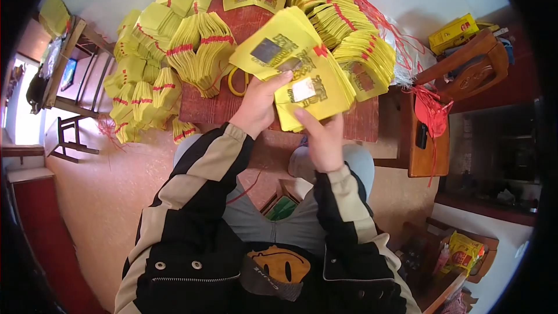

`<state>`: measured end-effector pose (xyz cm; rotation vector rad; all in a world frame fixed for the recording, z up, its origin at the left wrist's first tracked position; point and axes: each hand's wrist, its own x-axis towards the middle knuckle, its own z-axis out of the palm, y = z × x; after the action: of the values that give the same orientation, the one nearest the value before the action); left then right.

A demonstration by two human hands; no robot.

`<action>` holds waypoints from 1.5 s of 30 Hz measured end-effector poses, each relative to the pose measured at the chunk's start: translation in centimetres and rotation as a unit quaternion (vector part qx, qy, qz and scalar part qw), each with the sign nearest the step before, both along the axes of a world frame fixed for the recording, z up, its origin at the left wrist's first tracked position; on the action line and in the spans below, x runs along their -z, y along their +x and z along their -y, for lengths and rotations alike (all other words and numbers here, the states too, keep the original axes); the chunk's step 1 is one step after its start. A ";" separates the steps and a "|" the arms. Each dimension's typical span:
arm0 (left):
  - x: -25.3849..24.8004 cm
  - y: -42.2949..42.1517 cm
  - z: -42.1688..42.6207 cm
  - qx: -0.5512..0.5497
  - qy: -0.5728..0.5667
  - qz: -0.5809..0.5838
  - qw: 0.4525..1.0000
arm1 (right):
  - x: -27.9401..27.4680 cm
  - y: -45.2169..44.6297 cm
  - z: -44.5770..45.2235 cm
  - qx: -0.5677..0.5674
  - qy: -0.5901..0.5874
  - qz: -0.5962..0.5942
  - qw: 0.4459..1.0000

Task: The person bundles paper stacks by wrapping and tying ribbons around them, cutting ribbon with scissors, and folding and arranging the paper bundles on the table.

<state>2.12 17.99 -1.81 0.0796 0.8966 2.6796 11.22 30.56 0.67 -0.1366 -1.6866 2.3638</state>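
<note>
Both my hands hold a stack of yellow printed paper pieces (328, 81) above the front of the red wooden table (206, 110). My left hand (261, 100) grips the stack's left side, its thumb on the printed face. At the lower edge, my right hand (324, 139) has its thumb on the front and its fingers behind. A red tie shows near the top of the stack, and its upper pieces are fanned out to the left. Just left of my left hand lie yellow-handled scissors (237, 83), partly hidden.
Tied yellow bundles (200, 46) are heaped at the left, with more bundles (360, 61) at the back right. Red strings (372, 9) trail over them. A wooden chair (476, 72) holding a red bag (431, 115) stands right. A dark stool (71, 136) is far left.
</note>
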 end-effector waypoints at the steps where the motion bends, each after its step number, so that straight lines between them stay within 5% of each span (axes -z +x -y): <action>1: 0.0 0.4 -0.3 0.001 0.000 -0.004 1.000 | 0.0 -0.2 1.1 0.066 0.006 0.002 0.998; 3: 0.4 0.5 -0.3 -0.021 0.006 -0.039 0.999 | 1.6 -1.5 0.2 0.092 -0.021 0.017 0.995; 7: 0.0 -1.0 4.9 -0.029 -0.287 -0.123 0.949 | 2.1 -2.5 -1.8 0.087 0.041 0.005 0.995; 12: 2.7 0.3 5.5 0.039 -0.364 -0.230 0.902 | 6.8 -2.8 -4.2 0.014 0.128 0.001 0.992; 15: 5.2 0.7 3.8 -0.039 -0.503 -0.227 0.833 | 7.1 -3.2 -3.7 0.009 0.117 -0.013 0.993; 20: 4.3 2.0 1.6 -0.102 -0.445 -0.243 0.856 | 6.8 -3.4 -4.2 0.031 0.113 -0.028 0.993; 22: 6.3 1.8 0.8 -0.059 -0.323 -0.208 0.921 | 7.2 -3.6 -4.5 0.002 0.127 0.007 0.992; 27: 4.4 2.4 0.3 -0.138 -0.407 -0.262 0.864 | 6.2 -3.7 -4.4 -0.037 0.126 0.013 0.991; 34: 4.1 2.6 0.0 -0.033 -0.263 -0.163 0.950 | 6.5 -3.6 -3.4 -0.067 0.104 0.033 0.992; 38: 3.6 2.4 -0.4 -0.109 -0.217 -0.211 0.947 | 5.7 -3.7 -2.9 -0.084 0.027 -0.084 0.993; 40: 3.6 2.6 -1.1 -0.122 -0.128 -0.136 0.975 | 5.5 -3.4 -1.6 -0.044 0.038 -0.100 0.993; 45: 3.4 2.8 -2.5 -0.177 -0.187 -0.168 0.951 | 5.3 -3.7 -0.3 0.006 0.017 -0.095 0.995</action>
<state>4.87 20.53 -5.17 0.3247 1.6536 2.8030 7.55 30.84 -4.59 0.0815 -1.6310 2.2575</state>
